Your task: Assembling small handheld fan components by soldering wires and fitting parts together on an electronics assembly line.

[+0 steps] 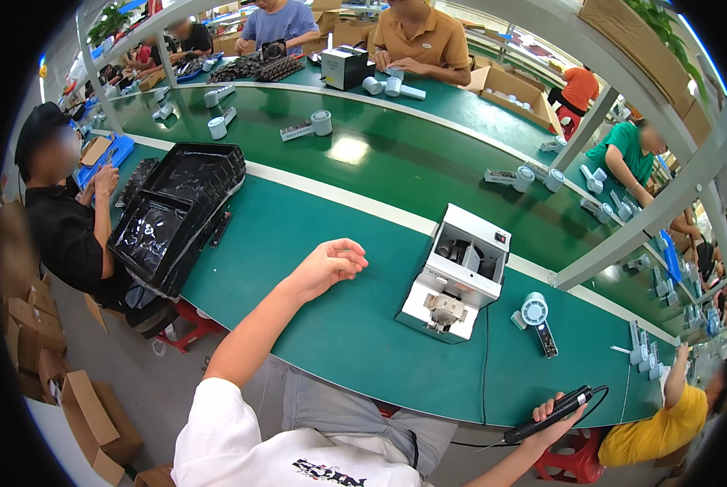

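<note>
My left hand [329,268] is raised over the green workbench, its fingers loosely curled in toward the thumb; I make out nothing in it. Low at the right, my right hand [557,415] grips a black electric screwdriver [548,415] at the bench's near edge, its thin bit pointing to the lower left. Between the hands stands a white screw feeder [459,272] with an open top and a metal block at its front. To its right lies a light-blue handheld fan [534,311], its handle uncovered with dark inner parts showing.
A black tray [169,219] lined with plastic lies at the left, beside a seated person in black [63,211]. Beyond the bench runs a green conveyor [380,170] carrying several fans. A white metal post [623,231] rises at the right. Other people work across the belt.
</note>
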`<state>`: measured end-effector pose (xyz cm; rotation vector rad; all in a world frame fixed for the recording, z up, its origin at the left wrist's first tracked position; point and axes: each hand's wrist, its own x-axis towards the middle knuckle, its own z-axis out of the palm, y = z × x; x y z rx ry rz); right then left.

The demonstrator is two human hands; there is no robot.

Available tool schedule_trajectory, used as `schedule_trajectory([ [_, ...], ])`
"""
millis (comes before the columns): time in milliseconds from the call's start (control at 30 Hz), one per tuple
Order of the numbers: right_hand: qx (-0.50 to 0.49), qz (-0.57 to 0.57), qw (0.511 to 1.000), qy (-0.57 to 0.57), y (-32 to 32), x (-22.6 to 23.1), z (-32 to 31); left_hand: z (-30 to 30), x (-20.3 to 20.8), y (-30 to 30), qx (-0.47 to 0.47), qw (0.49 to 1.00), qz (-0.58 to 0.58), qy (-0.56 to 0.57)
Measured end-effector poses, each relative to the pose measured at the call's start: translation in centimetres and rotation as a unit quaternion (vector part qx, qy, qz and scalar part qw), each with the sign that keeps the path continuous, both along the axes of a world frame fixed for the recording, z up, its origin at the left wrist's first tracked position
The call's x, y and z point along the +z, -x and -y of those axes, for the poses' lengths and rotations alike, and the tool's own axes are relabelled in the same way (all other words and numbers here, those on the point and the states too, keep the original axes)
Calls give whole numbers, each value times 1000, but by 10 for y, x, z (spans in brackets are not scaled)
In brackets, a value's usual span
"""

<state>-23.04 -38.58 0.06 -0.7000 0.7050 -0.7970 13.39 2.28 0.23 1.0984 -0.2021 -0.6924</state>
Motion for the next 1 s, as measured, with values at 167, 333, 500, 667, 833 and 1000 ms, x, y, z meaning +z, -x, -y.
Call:
schedule_trajectory([
  [167, 7, 7, 1000, -3, 3, -1, 2, -2, -1, 1, -1, 1000, -3, 7],
  [333, 14, 20, 1000, -15, 8, -6, 7, -2, 0, 2, -3, 1000, -3, 5],
  [500, 10, 18, 1000, -15, 6, -3, 4, -3, 0, 2, -5, 1000, -2, 4],
  [667, 13, 21, 1000, -11, 3, -3, 3, -2, 2, 2, 16, 1000, -6, 1],
  [833, 6, 11, 1000, 5, 1, 0, 1, 7, 5, -5, 58, 996, 38, -64],
  [1000, -15, -5, 1000, -6, 0, 3, -3, 0, 0, -88, 79, 931, 268, -233],
])
